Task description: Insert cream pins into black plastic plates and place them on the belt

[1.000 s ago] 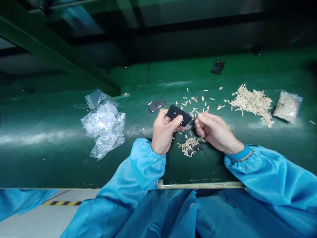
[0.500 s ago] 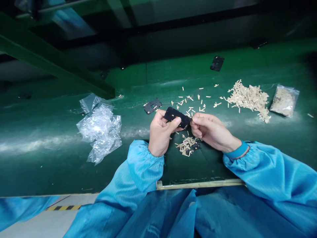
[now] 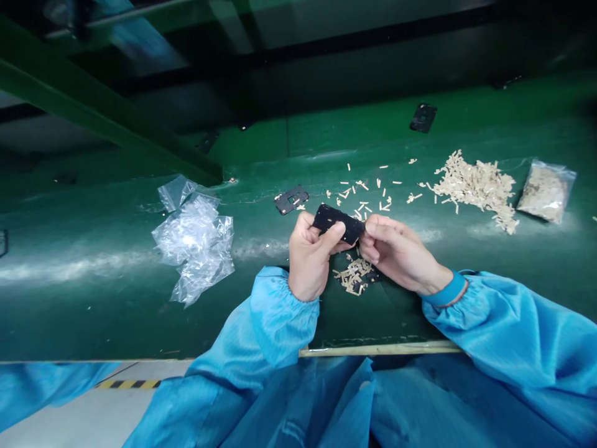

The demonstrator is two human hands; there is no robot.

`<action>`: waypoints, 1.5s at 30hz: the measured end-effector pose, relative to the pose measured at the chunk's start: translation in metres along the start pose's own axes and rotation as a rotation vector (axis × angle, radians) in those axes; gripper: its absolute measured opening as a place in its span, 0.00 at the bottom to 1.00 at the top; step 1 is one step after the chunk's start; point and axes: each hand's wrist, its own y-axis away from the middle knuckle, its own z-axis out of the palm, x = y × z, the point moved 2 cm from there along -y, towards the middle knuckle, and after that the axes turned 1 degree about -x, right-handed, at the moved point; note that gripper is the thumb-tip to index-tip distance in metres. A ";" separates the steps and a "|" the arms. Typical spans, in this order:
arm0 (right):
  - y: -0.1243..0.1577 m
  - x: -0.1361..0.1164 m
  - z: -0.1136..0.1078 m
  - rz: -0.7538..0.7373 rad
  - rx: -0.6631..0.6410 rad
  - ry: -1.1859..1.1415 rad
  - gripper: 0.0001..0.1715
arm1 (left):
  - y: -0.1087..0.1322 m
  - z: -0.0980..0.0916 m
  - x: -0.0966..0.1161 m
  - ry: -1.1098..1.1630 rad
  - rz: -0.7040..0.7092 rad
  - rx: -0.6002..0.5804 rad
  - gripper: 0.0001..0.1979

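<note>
Held part: flat black rectangular plastic plate [image 3: 336, 223], lifted off the green table [image 3: 93, 292], between both hands, over the middle stretch of the near edge.
Left hand [image 3: 310, 261]: clamped on the plate's left half, thumb across the near face, fingers curled behind.
Right hand [image 3: 398, 252]: fingertips pinched together on the plate's right end; cannot tell whether anything small sits between them.
Relation: plate just beyond both hands, toward the far edge; hands meeting at it, close together at the right end.
Long axis: left to right along the table, slightly tilted, left end nearer the far edge, right end dipping toward the right hand.
Nearer hand: left carrying most of the plate; right only at its tip.
Look: matt black, thin, rounded corners, small cut-outs faint near the left end; finer detail too small to read.
Beneath: small heap of pale beige slivers [image 3: 354, 277] on the table, directly under the hands.
Far side: loose scattered beige slivers [image 3: 368, 190] just beyond the plate; second black cut-out plate [image 3: 291, 200] lying flat left of them; third black plate [image 3: 423, 117] well apart, near the far edge.
Right side: large pile of beige slivers [image 3: 476, 183], with a clear bag filled with beige pieces [image 3: 545, 191] beside it.
Left side: crumpled clear plastic bags [image 3: 196, 246], well apart from the hands.
</note>
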 end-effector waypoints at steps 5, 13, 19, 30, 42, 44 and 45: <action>0.001 0.004 0.005 -0.013 -0.010 -0.039 0.16 | 0.001 0.000 -0.003 -0.005 -0.007 0.004 0.22; 0.004 0.007 0.004 -0.004 -0.072 -0.053 0.15 | 0.003 0.003 -0.004 0.075 -0.058 -0.018 0.21; 0.005 0.008 0.005 0.009 -0.098 -0.042 0.14 | 0.003 0.004 -0.003 0.111 -0.113 -0.024 0.21; 0.005 0.004 0.001 -0.011 -0.154 0.015 0.12 | 0.001 0.004 -0.001 0.195 -0.191 -0.114 0.18; 0.007 -0.001 0.003 0.036 -0.146 -0.093 0.08 | 0.001 0.001 0.000 0.071 -0.080 -0.150 0.20; 0.007 -0.002 0.003 0.065 -0.158 -0.112 0.08 | -0.001 -0.002 0.001 0.022 -0.030 -0.143 0.21; 0.007 -0.002 0.002 0.083 -0.161 -0.120 0.08 | -0.002 -0.003 0.001 -0.001 -0.004 -0.140 0.21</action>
